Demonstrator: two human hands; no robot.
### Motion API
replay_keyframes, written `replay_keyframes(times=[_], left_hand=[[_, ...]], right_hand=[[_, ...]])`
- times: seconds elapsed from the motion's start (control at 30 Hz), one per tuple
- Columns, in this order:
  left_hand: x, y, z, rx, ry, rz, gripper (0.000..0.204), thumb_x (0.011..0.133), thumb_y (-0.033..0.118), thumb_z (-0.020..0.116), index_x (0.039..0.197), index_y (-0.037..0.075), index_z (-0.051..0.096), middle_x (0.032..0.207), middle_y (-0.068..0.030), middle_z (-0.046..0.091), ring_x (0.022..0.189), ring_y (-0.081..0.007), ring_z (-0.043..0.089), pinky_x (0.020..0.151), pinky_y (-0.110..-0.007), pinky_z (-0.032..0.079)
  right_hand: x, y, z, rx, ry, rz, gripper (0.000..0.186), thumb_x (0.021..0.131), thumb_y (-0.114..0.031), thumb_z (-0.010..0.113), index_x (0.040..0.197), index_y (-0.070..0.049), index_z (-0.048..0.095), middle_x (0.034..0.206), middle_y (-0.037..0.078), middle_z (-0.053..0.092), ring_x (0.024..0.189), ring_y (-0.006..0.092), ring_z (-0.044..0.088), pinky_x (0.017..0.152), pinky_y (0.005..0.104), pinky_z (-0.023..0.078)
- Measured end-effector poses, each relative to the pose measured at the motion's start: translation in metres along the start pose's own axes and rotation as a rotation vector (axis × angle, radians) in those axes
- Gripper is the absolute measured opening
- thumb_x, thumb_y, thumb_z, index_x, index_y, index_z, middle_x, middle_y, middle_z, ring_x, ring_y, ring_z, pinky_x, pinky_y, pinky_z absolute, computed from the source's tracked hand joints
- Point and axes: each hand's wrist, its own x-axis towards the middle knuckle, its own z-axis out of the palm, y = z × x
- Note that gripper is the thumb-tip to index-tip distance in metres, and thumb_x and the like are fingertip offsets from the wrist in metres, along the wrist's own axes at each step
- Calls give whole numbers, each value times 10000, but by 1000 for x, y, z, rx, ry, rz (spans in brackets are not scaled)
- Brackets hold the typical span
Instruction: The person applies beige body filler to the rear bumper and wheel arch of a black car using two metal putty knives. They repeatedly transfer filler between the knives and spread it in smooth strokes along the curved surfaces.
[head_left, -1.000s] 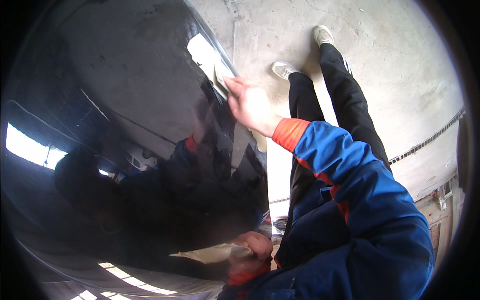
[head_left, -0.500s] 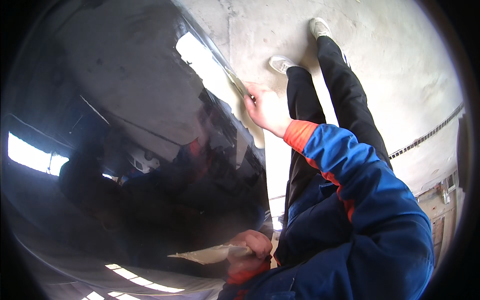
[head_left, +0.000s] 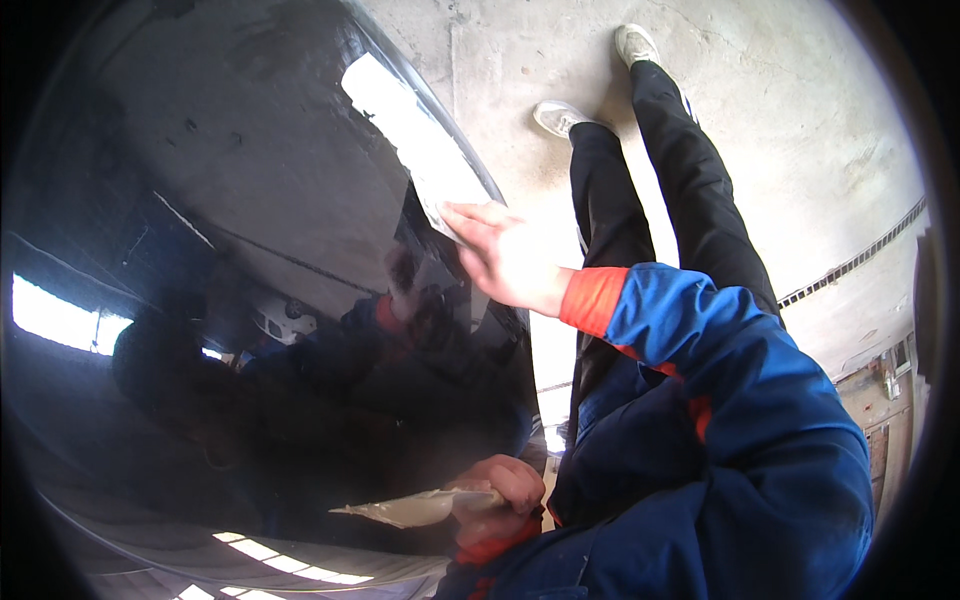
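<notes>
A glossy black curved panel [head_left: 330,400], like car bodywork, fills the left side. Along its far right edge runs a smooth, off-white strip of filler putty [head_left: 410,115]. My right hand [head_left: 508,258] presses a thin putty spreader against the panel at the strip's near end, fingers stretched over the tool; most of it is hidden beneath them. Low in the view, my left hand [head_left: 512,483] is closed round the end of a putty knife [head_left: 410,508]. Its broad blade carries pale putty and points left above the panel.
My legs in black trousers [head_left: 610,190] and pale shoes [head_left: 560,118] stand beside the panel on a light concrete floor [head_left: 800,130]. A slotted drain strip [head_left: 850,255] crosses the floor at right. Bright windows and dark shapes reflect in the gloss.
My right hand has moved left and slightly nearer, its fingers now flattened over the spreader on the panel. The putty strip looks wider and smoother; its ragged lower part is gone or covered. My left hand stays put.
</notes>
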Motion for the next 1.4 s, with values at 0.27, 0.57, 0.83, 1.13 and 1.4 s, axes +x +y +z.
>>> replay_keyframes(times=[0.27, 0.57, 0.83, 1.13, 1.4], left_hand=[[1, 1, -11, -179, -177, -105, 538, 1030, 428, 499, 1423, 69, 414, 759, -191, 577, 433, -161, 493, 356, -306, 434], [0, -4, 7, 28, 19, 26, 599, 1001, 473, 516, 1448, 92, 399, 699, -137, 534, 396, -135, 442, 301, -254, 381], [-3, -5, 8, 57, 28, 47, 594, 1002, 476, 505, 1439, 91, 390, 702, -142, 531, 402, -134, 447, 301, -255, 393], [-4, -5, 7, -12, -29, 8, 605, 1003, 458, 520, 1451, 86, 358, 725, -156, 540, 394, -130, 450, 303, -257, 396], [-7, -8, 10, 19, 30, 46, 592, 996, 468, 530, 1418, 73, 403, 726, -156, 543, 380, -125, 425, 300, -257, 385]], right_hand=[[-18, 37, -14, -38, 54, 301, 431, 858, -26, 563, 1287, -16, 598, 1146, 218, 670, 1032, 376, 639, 933, 425, 517], [-21, 35, 14, -115, 65, 203, 448, 846, -49, 593, 1290, 9, 588, 1231, 202, 637, 1064, 390, 623, 970, 428, 500], [-54, 12, -3, 95, -52, -38, 512, 804, -2, 608, 1314, 9, 573, 1198, 213, 646, 1040, 377, 631, 929, 432, 517], [-63, 61, 10, -74, 55, 286, 450, 853, -22, 580, 1302, -8, 595, 1143, 222, 673, 1038, 388, 637, 943, 426, 514], [-81, 30, 24, -64, -63, 266, 490, 859, -54, 590, 1344, 2, 552, 1311, 223, 587, 1158, 395, 594, 1010, 432, 483]])
